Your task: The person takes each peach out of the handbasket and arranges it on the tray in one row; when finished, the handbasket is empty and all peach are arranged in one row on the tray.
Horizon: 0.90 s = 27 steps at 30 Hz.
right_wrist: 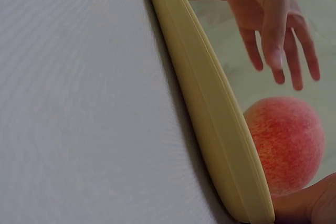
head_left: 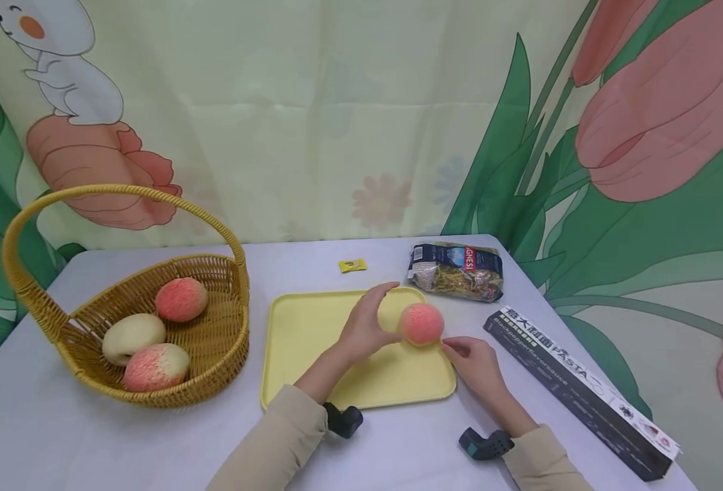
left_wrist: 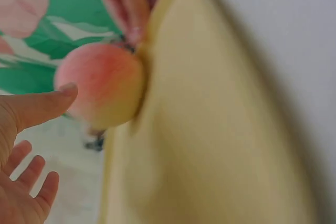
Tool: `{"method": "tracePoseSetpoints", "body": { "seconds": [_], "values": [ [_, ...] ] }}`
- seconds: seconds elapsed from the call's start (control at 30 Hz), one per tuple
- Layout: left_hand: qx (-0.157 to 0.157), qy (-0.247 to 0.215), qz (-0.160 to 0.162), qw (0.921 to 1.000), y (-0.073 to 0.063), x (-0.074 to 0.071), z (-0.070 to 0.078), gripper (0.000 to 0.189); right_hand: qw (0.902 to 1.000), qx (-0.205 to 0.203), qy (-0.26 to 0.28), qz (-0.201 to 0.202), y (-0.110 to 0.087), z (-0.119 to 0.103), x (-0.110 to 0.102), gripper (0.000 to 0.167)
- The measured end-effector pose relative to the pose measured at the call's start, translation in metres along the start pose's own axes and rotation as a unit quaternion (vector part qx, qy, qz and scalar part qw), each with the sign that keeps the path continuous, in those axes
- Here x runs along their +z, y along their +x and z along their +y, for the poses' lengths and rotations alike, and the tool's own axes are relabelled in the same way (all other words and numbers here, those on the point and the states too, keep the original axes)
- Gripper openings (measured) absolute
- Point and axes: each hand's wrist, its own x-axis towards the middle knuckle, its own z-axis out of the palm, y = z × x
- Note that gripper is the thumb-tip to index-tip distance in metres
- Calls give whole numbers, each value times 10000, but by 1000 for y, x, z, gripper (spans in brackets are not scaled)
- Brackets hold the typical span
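Head view: a round peach (head_left: 422,324) sits near the right side of a yellow tray (head_left: 303,334). Its fuzzy-looking skin is speckled deep pink, fading to pale yellow in the left wrist view. The left hand (head_left: 365,327) is beside it, fingers spread, thumb close; the right hand (head_left: 476,366) has bent fingers at the tray's right edge, but whether they pinch it I cannot tell.
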Motion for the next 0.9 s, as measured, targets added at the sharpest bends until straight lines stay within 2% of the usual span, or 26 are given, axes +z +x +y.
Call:
{"method": "tracePoseSetpoints", "body": {
  "seconds": [0.2, 0.33, 0.57, 0.8, 0.9],
  "values": [
    [263, -256, 382, 9986, -14, -51, 3, 83, 9998, 159, -74, -27, 1, 4, -1, 23],
    [218, -362, 531, 9977, -30, -79, 0, 81, 9998, 163, -44, -60, 2, 2, 1, 24],
    [23, -242, 655, 9976, -56, -117, -4, 81, 9996, 231, 14, -134, 4, 0, 4, 24],
    [1, 6, 502, 9987, -84, -146, -5, 77, 9997, 187, 9, -160, 3, 1, 2, 26],
    [-28, 249, 542, 9982, -100, -163, -7, 77, 9996, 212, -45, -176, 2, 2, 2, 26]
  ]
}}
